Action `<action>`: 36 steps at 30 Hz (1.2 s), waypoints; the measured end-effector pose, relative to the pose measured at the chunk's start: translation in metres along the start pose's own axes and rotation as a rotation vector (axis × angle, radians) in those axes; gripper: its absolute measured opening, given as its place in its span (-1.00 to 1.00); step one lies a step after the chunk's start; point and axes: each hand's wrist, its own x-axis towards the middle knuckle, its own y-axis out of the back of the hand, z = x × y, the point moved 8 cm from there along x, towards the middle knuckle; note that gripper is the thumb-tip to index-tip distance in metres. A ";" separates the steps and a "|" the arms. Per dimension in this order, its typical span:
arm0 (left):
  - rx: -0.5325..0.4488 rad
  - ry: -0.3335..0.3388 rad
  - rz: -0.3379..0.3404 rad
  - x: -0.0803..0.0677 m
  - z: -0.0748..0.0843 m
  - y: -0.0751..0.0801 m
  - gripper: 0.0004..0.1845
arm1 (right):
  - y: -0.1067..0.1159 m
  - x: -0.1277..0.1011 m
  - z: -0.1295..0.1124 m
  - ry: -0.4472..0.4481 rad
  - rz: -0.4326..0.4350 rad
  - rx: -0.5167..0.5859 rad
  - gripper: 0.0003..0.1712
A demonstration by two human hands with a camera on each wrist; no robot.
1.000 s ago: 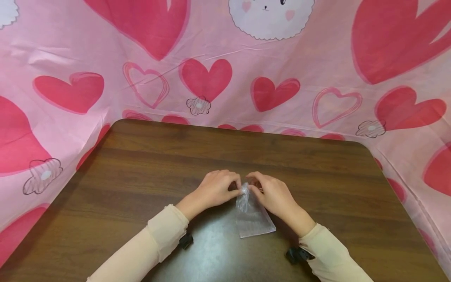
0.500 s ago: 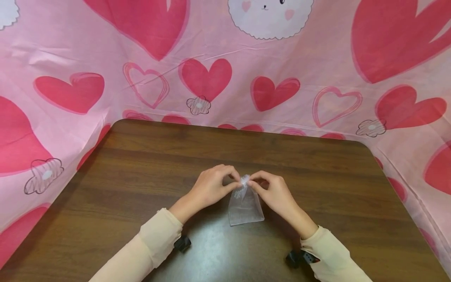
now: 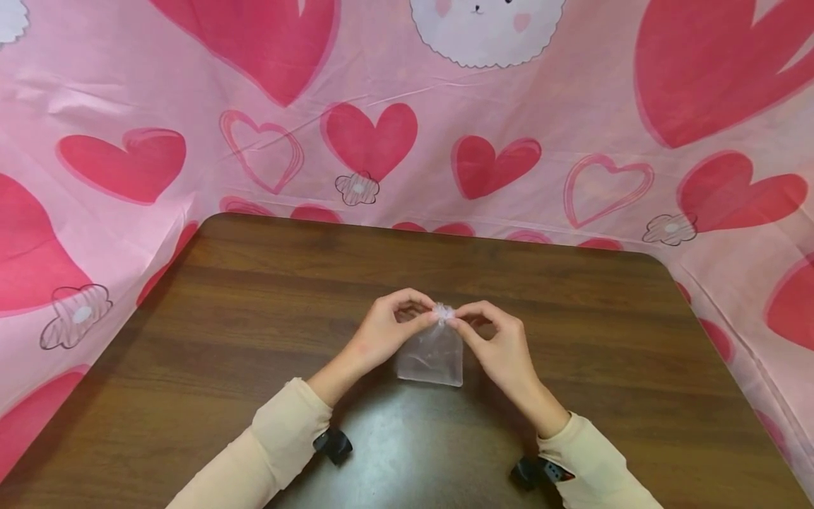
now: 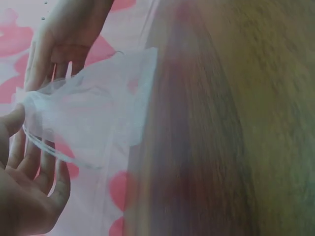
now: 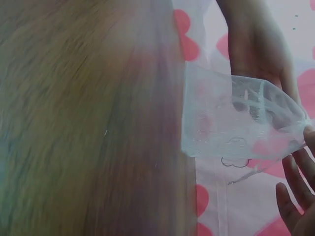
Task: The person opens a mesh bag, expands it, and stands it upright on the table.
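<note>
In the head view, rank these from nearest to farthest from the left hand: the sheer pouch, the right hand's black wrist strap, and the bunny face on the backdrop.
1. The sheer pouch, pinched at its gathered top by the left hand.
2. The black wrist strap, toward the near right, at the right sleeve's cuff.
3. The bunny face, high on the backdrop, beyond the table's far edge.

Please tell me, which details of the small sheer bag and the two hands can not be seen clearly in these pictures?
- Sheer bag: the head view shows it too small to tell whether anything is inside.
- Bag's gathered top: the fingertips of the left hand and right hand cover it, so any drawstring is hidden.
- Left wrist view: the left hand is cut off by the frame edge.
- Table: blurred in both wrist views.
</note>
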 end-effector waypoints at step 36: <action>-0.225 -0.057 0.263 -0.010 0.017 -0.002 -0.89 | -0.024 -0.003 0.016 -0.493 0.139 0.602 -0.72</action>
